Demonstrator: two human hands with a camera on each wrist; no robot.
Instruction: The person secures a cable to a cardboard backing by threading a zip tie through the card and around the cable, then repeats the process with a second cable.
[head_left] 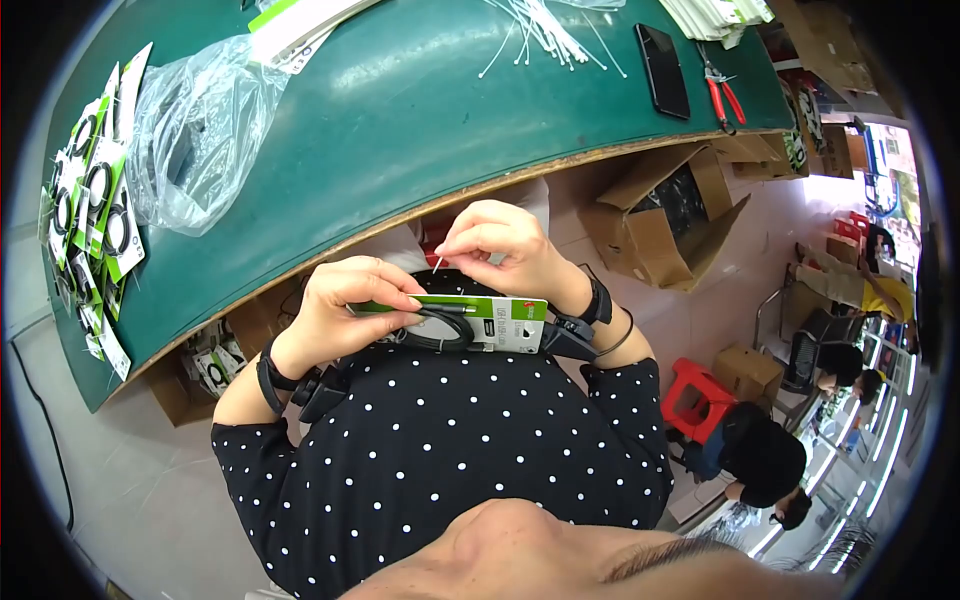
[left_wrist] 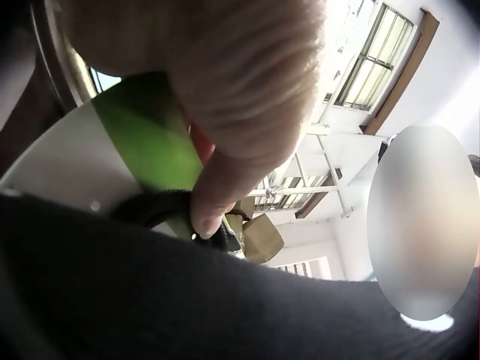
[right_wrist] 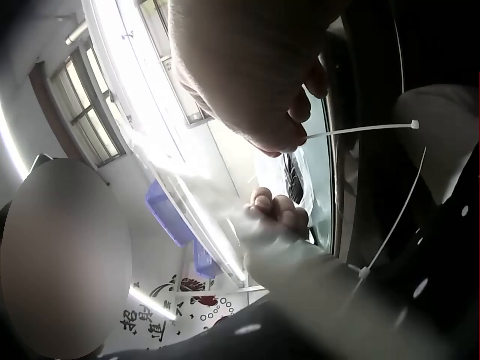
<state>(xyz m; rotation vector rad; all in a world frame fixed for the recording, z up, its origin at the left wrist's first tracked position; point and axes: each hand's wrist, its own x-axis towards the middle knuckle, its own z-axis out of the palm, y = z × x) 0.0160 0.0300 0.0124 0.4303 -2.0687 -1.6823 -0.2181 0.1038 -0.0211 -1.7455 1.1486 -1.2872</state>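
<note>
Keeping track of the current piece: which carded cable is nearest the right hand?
The carded cable the left hand grips; the other carded cables lie on the green table or in boxes below.

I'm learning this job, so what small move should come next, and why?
Probably bring the white tie in the right hand down to the card, beside the black cable: the left hand grips the card with the cable against it, and the tie's loose end sticks out clear of both.
</note>
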